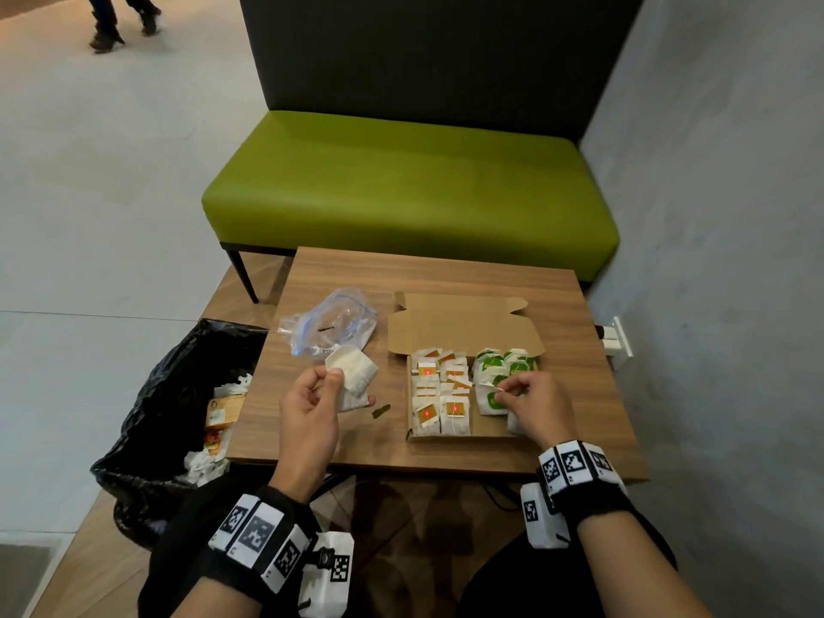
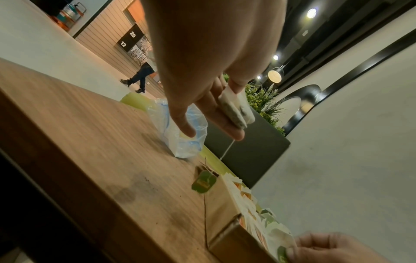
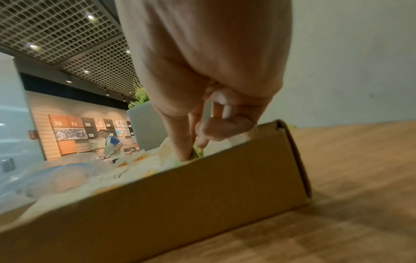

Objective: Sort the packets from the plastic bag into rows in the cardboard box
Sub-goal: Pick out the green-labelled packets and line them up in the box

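Note:
An open cardboard box (image 1: 488,428) sits on the wooden table, with orange-tagged packets (image 1: 439,390) in its left rows and green-tagged packets (image 1: 499,365) on its right. My left hand (image 1: 312,403) holds a few white packets (image 1: 352,376) left of the box; in the left wrist view these packets (image 2: 236,108) are pinched between thumb and fingers, a string hanging down. My right hand (image 1: 530,403) is over the box's right side, its fingertips pinching a green-tagged packet (image 3: 194,154). The clear plastic bag (image 1: 327,325) lies crumpled behind my left hand. A loose green tag (image 1: 381,410) lies on the table.
A black bin bag (image 1: 165,421) with discarded wrappers stands left of the table. A green bench (image 1: 410,189) is behind the table and a grey wall (image 1: 713,216) to the right. A person's legs (image 1: 120,20) cross the floor at far left.

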Available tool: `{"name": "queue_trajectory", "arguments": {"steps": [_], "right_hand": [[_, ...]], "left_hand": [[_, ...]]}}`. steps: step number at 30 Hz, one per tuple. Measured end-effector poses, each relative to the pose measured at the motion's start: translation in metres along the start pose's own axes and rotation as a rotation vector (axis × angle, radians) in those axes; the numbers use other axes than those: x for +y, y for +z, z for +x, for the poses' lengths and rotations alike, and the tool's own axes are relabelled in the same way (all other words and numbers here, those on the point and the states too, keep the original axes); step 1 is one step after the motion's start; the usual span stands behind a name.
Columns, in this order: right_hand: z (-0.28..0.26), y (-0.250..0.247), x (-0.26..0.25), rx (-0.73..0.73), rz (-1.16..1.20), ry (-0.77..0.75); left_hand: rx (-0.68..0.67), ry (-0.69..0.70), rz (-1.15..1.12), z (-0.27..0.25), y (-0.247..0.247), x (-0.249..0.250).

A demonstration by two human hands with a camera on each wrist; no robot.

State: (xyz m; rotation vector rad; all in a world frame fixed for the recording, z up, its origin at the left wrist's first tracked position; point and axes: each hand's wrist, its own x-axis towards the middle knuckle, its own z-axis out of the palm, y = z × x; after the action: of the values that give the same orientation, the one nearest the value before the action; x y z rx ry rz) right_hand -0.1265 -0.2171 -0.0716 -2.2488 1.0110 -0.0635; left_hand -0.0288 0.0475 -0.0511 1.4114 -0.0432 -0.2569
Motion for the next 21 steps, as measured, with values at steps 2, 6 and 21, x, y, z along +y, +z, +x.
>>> {"name": "queue_trajectory", "arguments": {"steps": [2, 6, 21], "right_hand": [[-0.001, 0.004, -0.001, 0.061, -0.043, -0.029], [0.001, 0.012, 0.001, 0.111, -0.156, -0.026], [-0.056, -0.003, -0.059, -0.142, 0.541, -0.289]], "left_hand": [[-0.017, -0.01, 0.006, 0.0, -0.001, -0.003], [-0.04, -0.014, 0.009, -0.001, -0.001, -0.008], [-0.209, 0.001, -0.006, -0.012, 0.014, -0.005]]}}
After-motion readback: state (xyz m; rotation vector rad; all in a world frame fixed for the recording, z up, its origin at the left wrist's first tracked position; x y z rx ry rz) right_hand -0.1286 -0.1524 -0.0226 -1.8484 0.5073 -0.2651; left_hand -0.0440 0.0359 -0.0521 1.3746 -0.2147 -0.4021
